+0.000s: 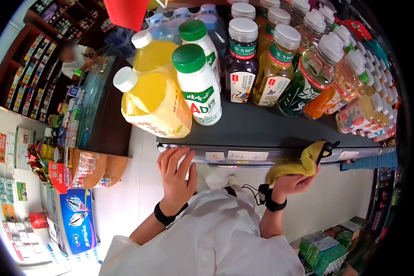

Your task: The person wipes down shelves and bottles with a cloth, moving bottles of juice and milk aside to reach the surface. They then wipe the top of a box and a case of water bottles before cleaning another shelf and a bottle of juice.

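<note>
We're clutching a crumpled yellow cloth (287, 170), black at its 2 o'clock end, in right grip (293, 185); left grip (175, 177), 7 o'clock, is hovering wide near the shelf (244, 131).

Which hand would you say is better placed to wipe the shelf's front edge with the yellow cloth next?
Probably the right hand: it holds the yellow cloth at the front edge, whereas the left hand, fingers spread near the edge's left end, shows no cloth.

Juice bottles (158, 103) hog the front left corner of the shelf (253, 131), AD bottles (200, 96) just right, tea bottles (241, 76) further right, cloth (308, 157) by the front edge.
</note>
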`<action>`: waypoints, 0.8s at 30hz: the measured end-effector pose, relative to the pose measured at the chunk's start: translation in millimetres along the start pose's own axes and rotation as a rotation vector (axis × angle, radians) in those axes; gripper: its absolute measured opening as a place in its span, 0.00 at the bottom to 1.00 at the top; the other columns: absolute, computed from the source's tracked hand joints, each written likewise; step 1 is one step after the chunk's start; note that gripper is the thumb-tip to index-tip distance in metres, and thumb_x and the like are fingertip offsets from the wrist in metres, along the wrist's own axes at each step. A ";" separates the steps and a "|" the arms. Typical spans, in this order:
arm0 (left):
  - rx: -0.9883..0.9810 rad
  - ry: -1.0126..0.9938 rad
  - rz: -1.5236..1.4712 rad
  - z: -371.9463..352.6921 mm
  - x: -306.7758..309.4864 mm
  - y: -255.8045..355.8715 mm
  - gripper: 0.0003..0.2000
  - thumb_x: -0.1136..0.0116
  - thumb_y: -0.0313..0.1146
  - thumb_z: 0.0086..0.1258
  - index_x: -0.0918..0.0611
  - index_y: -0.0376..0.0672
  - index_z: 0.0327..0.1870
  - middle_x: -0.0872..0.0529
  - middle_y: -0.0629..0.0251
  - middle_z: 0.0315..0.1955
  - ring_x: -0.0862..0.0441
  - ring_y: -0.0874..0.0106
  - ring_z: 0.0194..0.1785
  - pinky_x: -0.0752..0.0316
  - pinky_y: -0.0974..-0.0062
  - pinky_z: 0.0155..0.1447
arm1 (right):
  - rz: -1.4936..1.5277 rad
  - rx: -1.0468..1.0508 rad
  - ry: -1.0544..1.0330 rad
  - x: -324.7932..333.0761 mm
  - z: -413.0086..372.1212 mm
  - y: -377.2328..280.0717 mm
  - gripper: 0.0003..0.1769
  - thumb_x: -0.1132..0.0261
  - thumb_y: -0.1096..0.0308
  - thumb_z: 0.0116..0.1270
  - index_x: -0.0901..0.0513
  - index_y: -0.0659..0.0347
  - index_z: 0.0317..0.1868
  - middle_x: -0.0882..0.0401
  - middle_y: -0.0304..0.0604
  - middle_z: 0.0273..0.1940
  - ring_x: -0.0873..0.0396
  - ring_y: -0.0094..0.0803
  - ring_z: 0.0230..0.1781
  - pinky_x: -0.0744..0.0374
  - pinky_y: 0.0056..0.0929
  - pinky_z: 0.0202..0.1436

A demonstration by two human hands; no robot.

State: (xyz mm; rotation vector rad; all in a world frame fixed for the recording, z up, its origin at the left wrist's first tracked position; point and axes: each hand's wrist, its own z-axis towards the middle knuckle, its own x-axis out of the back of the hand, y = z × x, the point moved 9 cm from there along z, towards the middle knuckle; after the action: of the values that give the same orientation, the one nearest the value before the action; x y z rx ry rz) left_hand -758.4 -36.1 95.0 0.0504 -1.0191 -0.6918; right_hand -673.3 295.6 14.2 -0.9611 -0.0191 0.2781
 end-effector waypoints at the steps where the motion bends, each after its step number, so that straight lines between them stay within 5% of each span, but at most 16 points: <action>1: -0.016 0.000 0.051 -0.1 -3.2 1.3 0.16 0.35 0.23 0.63 0.15 0.38 0.54 0.19 0.59 0.57 0.26 0.53 0.63 0.33 0.54 0.66 | 0.043 -0.022 0.015 3.7 -3.2 3.1 0.21 0.52 0.63 0.84 0.17 0.71 0.56 0.21 0.51 0.62 0.28 0.45 0.68 0.29 0.43 0.71; 5: -0.034 0.023 0.131 -1.2 -13.5 -0.6 0.19 0.30 0.28 0.62 0.19 0.43 0.55 0.24 0.61 0.58 0.32 0.52 0.63 0.38 0.49 0.68 | 0.174 -0.179 -0.001 12.6 -18.9 6.2 0.23 0.52 0.60 0.85 0.21 0.71 0.62 0.23 0.50 0.65 0.30 0.45 0.70 0.30 0.44 0.72; 7: -0.025 0.015 0.129 0.4 -14.1 0.6 0.21 0.28 0.29 0.61 0.20 0.45 0.56 0.26 0.61 0.57 0.33 0.52 0.63 0.39 0.47 0.68 | 0.852 -0.470 -0.090 -0.7 -34.1 9.1 0.24 0.52 0.57 0.85 0.27 0.68 0.67 0.27 0.49 0.69 0.30 0.45 0.70 0.29 0.47 0.72; 8: -0.033 0.008 0.139 2.0 -13.7 2.9 0.22 0.27 0.29 0.59 0.20 0.46 0.56 0.26 0.61 0.56 0.33 0.51 0.63 0.39 0.47 0.67 | 0.560 -0.346 -0.085 5.5 -34.8 -6.4 0.24 0.52 0.55 0.85 0.30 0.67 0.67 0.30 0.51 0.70 0.30 0.47 0.69 0.29 0.50 0.72; 11: -0.035 0.005 0.158 2.7 -12.4 1.1 0.24 0.25 0.28 0.56 0.20 0.47 0.55 0.25 0.62 0.55 0.32 0.52 0.62 0.38 0.48 0.66 | 0.358 -0.226 -0.192 13.7 -49.2 -7.2 0.30 0.57 0.47 0.83 0.32 0.58 0.74 0.33 0.50 0.74 0.31 0.48 0.73 0.28 0.54 0.74; 12: -0.041 -0.009 0.165 4.0 -15.3 2.0 0.25 0.24 0.28 0.54 0.20 0.47 0.55 0.25 0.63 0.54 0.32 0.52 0.61 0.38 0.48 0.66 | 0.302 -0.119 -0.170 4.9 -41.0 -33.1 0.26 0.55 0.50 0.83 0.26 0.60 0.64 0.29 0.51 0.68 0.28 0.49 0.68 0.26 0.52 0.70; 15: 0.002 0.017 0.139 4.1 -15.0 -0.6 0.24 0.23 0.28 0.53 0.19 0.47 0.53 0.25 0.64 0.53 0.31 0.53 0.60 0.37 0.48 0.65 | 0.610 0.016 -0.352 -34.9 -30.1 -86.2 0.20 0.52 0.54 0.82 0.24 0.62 0.54 0.27 0.50 0.59 0.24 0.46 0.57 0.24 0.48 0.64; 16: 0.010 0.018 0.127 4.5 -14.5 -2.8 0.23 0.22 0.28 0.53 0.17 0.48 0.51 0.24 0.65 0.53 0.31 0.54 0.60 0.37 0.49 0.64 | 0.635 -0.082 -0.272 -40.5 -34.6 -83.5 0.14 0.49 0.59 0.80 0.26 0.62 0.49 0.28 0.49 0.53 0.23 0.42 0.50 0.22 0.43 0.59; 23: -0.028 0.046 0.123 5.6 -13.0 -1.0 0.21 0.22 0.28 0.53 0.17 0.49 0.48 0.24 0.65 0.52 0.30 0.55 0.59 0.36 0.51 0.63 | 0.472 0.073 -0.416 -45.7 -29.1 -107.3 0.10 0.40 0.64 0.77 0.24 0.63 0.48 0.26 0.53 0.54 0.22 0.42 0.52 0.21 0.41 0.60; 24: -0.021 0.051 0.126 5.0 -12.3 -0.1 0.21 0.22 0.28 0.53 0.17 0.49 0.48 0.24 0.65 0.52 0.30 0.55 0.59 0.36 0.51 0.63 | 0.468 0.047 -0.446 -46.0 -31.1 -106.4 0.10 0.33 0.68 0.69 0.23 0.61 0.47 0.25 0.51 0.53 0.23 0.45 0.55 0.23 0.45 0.62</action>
State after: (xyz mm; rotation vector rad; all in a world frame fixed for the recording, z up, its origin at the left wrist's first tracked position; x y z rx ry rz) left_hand -766.5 -28.1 88.3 -0.0145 -0.9573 -0.5833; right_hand -689.3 201.9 87.5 -0.8318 -0.1964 0.9179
